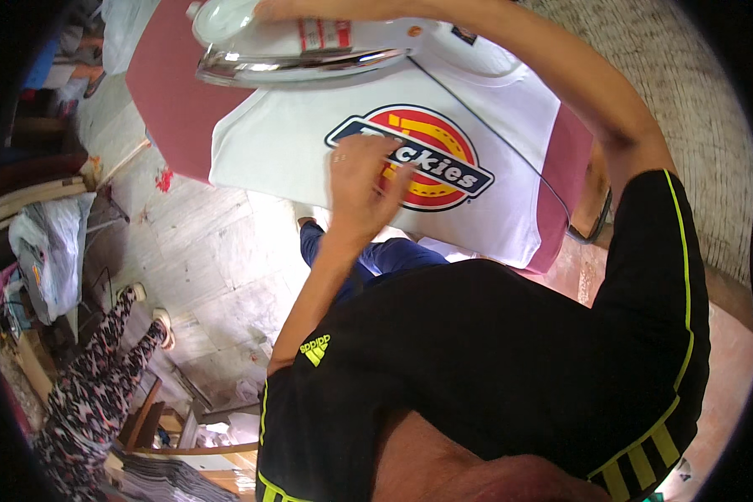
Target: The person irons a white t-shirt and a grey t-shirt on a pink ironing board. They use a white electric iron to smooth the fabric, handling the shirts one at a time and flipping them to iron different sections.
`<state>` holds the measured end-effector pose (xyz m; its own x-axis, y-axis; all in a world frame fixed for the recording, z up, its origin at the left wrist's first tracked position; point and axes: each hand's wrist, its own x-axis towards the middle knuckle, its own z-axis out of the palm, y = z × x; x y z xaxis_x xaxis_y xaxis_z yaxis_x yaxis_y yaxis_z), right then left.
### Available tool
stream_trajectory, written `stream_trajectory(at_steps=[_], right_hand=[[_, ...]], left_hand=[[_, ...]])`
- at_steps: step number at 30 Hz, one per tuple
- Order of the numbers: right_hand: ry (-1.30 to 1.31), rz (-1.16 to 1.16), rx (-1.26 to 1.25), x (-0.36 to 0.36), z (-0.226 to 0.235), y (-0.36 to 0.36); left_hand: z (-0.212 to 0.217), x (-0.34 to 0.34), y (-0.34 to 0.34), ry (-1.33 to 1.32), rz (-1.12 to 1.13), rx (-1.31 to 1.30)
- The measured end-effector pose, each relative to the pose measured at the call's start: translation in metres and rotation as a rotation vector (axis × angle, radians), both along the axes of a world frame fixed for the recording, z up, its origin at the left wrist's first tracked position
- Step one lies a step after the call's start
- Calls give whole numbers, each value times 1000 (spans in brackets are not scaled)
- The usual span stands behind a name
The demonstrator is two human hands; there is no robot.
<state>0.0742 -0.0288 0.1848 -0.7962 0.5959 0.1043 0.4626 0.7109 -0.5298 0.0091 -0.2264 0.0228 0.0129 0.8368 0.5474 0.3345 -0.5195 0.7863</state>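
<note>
A: Lying flat on the pink-covered bench, the white T-shirt has its collar away from the person and its hem near; the printed badge sits mid-chest.
B: Iron?
A: Iron is up by the collar, long axis crosswise, right hand on top gripping it, fingers mostly cut off by the frame.
B: Left hand?
A: Nearer, fingers loosely curled, pressing on the badge, holding nothing.

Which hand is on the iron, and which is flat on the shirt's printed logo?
The right hand is on the iron, at the shirt's collar end. The left hand lies on the white T-shirt, fingers over the round logo.
</note>
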Motion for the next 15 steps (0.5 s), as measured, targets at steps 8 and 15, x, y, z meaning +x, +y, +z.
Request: stream_trajectory(at_steps=[8,15], right_hand=[[-3,-463,79,131,56,-40],[-139,-560,-12,215,4,-65]], left_hand=[[-5,186,5,300,-520,156],[18,147,-15,244,-1048,50]])
